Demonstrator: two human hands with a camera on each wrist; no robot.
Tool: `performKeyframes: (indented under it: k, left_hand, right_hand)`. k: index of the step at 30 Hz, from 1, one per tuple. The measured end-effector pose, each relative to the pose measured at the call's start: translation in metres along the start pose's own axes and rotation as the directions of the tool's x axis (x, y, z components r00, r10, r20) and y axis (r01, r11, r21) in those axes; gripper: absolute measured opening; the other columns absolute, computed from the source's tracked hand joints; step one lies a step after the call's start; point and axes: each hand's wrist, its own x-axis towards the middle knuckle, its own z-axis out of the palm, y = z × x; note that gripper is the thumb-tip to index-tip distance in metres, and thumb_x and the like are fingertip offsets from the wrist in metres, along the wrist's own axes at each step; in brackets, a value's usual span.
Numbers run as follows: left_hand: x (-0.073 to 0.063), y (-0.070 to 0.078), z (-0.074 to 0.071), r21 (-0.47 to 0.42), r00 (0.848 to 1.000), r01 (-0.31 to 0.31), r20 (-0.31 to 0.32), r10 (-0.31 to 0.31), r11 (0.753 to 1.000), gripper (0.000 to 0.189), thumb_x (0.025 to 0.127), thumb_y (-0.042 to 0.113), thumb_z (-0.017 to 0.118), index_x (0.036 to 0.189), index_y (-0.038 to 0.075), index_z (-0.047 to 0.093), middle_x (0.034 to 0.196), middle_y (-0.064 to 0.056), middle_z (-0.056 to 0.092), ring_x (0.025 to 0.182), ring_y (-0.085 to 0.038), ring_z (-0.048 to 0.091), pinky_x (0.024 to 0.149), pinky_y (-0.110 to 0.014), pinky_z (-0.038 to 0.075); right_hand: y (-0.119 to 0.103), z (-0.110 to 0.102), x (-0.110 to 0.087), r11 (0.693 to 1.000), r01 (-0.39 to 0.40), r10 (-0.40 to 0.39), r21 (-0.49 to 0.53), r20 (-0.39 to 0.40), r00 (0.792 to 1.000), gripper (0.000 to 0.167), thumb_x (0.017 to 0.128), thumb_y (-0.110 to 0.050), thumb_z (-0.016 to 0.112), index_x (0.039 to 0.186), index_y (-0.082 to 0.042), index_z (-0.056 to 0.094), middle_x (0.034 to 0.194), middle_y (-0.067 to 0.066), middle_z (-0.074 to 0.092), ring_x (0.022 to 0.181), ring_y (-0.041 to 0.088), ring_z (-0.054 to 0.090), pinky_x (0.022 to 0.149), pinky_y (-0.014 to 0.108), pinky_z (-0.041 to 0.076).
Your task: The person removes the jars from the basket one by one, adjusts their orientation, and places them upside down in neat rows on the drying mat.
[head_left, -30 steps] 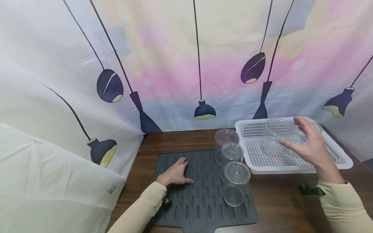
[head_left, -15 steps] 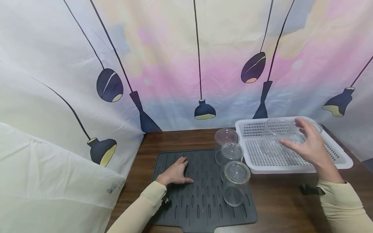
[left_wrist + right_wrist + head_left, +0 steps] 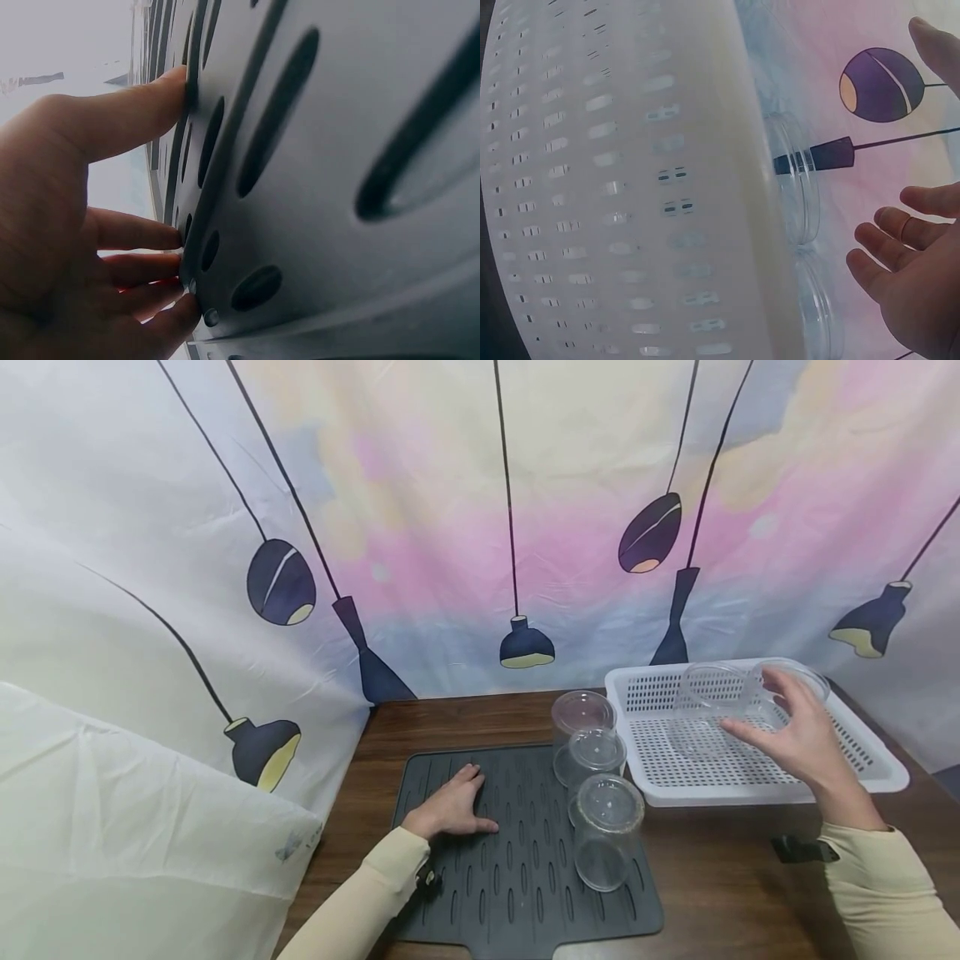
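Note:
My left hand (image 3: 447, 804) rests on a dark grey drying mat (image 3: 510, 893), thumb and fingers spread. In the left wrist view its fingertips (image 3: 174, 82) touch the ridged, slotted surface. Along the mat's right side stand three clear jars, a back one (image 3: 583, 714), a middle one (image 3: 597, 750) and a front one (image 3: 606, 860). Over the white slotted basket (image 3: 720, 795) hovers my right hand (image 3: 806, 739), fingers loosely bent and holding nothing. Two more clear jars are in the basket, one left (image 3: 708, 689) and one right (image 3: 813, 681), partly behind that hand. The right wrist view shows a gap between hand and jar rims (image 3: 804, 187).
Everything stands on a brown wooden table (image 3: 720, 877). A curtain (image 3: 450, 527) printed with hanging lamps closes off the back and sides. A pale cloth (image 3: 150, 827) hangs at the left edge. The basket's left end lies close to the jars on the mat.

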Motion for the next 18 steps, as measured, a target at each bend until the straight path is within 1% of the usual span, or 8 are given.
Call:
performKeyframes:
  k: [5,8,14,18]
  left_hand:
    - [0.000,0.002,-0.002,-0.004,1.000,0.005,0.008,-0.005,1.000,0.093,0.080,0.053,0.075,0.146,-0.002,0.041,0.158,-0.017,0.029,0.149,-0.032,0.021,0.114,-0.049,0.032]
    - [0.000,0.003,-0.003,-0.007,1.000,0.004,0.005,-0.004,1.000,0.093,0.079,0.053,0.075,0.146,-0.003,0.041,0.158,-0.017,0.028,0.149,-0.032,0.021,0.114,-0.049,0.032]
    - [0.001,0.002,-0.002,-0.002,1.000,0.004,0.008,-0.004,1.000,0.093,0.079,0.053,0.075,0.146,-0.002,0.041,0.158,-0.017,0.028,0.149,-0.031,0.021,0.114,-0.049,0.033]
    - [0.001,0.001,-0.001,0.002,1.000,0.009,0.015,-0.009,1.000,0.093,0.079,0.053,0.076,0.146,-0.002,0.041,0.158,-0.016,0.028,0.149,-0.031,0.022,0.114,-0.049,0.033]
  right_hand:
    - [0.002,0.000,0.001,0.999,-0.027,0.028,-0.026,0.026,0.999,0.103,0.079,-0.037,0.081,0.155,-0.005,0.020,0.150,0.033,0.027,0.131,0.058,0.032,0.102,0.071,0.028]
    - [0.003,0.001,0.002,0.999,-0.036,0.038,-0.034,0.035,0.999,0.104,0.079,-0.038,0.081,0.156,-0.005,0.018,0.150,0.035,0.028,0.129,0.059,0.033,0.100,0.072,0.029]
    - [0.008,0.005,0.003,0.998,-0.043,0.046,-0.055,0.057,0.997,0.107,0.079,-0.040,0.080,0.155,-0.002,0.016,0.149,0.036,0.027,0.129,0.058,0.033,0.100,0.071,0.030]
    - [0.011,0.008,0.003,0.998,-0.039,0.042,-0.050,0.059,0.997,0.108,0.078,-0.039,0.081,0.154,0.001,0.017,0.147,0.037,0.028,0.129,0.057,0.033,0.102,0.070,0.030]
